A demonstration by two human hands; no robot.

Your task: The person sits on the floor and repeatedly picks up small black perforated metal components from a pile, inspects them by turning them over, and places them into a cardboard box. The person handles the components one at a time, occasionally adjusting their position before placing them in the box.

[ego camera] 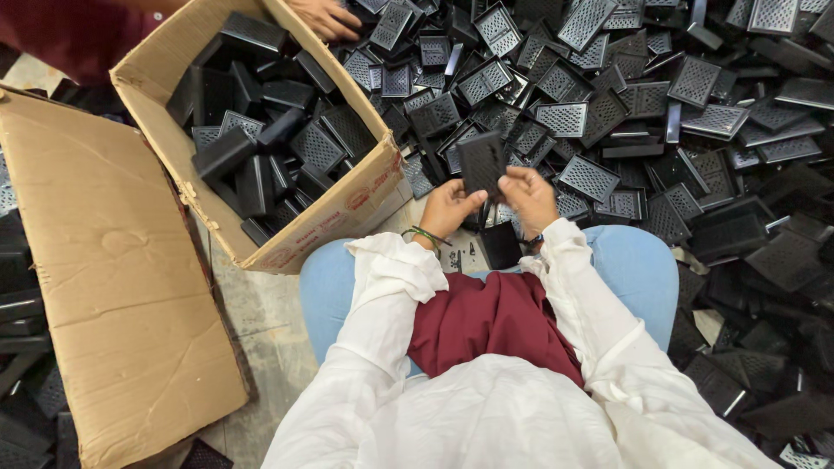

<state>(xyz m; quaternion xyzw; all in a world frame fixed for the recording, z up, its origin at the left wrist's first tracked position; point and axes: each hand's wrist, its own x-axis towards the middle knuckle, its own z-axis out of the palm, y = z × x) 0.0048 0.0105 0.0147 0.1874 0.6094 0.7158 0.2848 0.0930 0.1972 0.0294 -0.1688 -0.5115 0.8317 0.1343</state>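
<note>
I hold a black perforated plastic tray [480, 162] upright in front of me, gripped from below by both hands. My left hand [447, 208] pinches its lower left edge, and my right hand [528, 196] holds its lower right edge. A green band circles my left wrist. Another small black piece [500, 244] lies on the floor between my knees. A large heap of identical black perforated trays [608, 95] spreads across the floor ahead and to the right.
An open cardboard box [330, 213] filled with black trays stands at my left front. A flattened cardboard sheet [113, 287] lies at the left. Another person's hand [326, 17] reaches into the heap at the top, beyond the box.
</note>
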